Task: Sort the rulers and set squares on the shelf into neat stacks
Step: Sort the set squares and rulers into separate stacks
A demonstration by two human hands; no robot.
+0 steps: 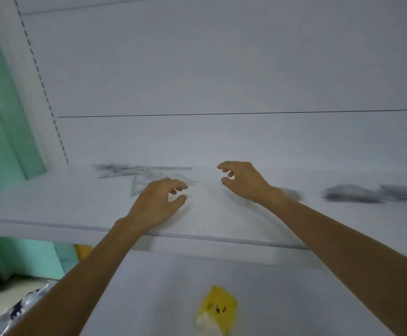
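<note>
The picture is blurred by motion. Clear set squares and rulers [144,174] lie in a loose heap at the back left of the white shelf [52,207]. My left hand [156,202] hovers just in front of the heap, fingers loosely curled, holding nothing. My right hand [243,180] hovers over bare shelf to the right of the heap, thumb and fingers curved toward each other with nothing between them. More rulers [352,194] show as a dark blurred pile at the right of the shelf.
The shelf's white back panel [222,69] rises behind. A slotted upright [40,81] stands at the left, with a green wall [1,141] beyond it. Below the shelf's front edge sits a yellow packet [218,309] with a cartoon face.
</note>
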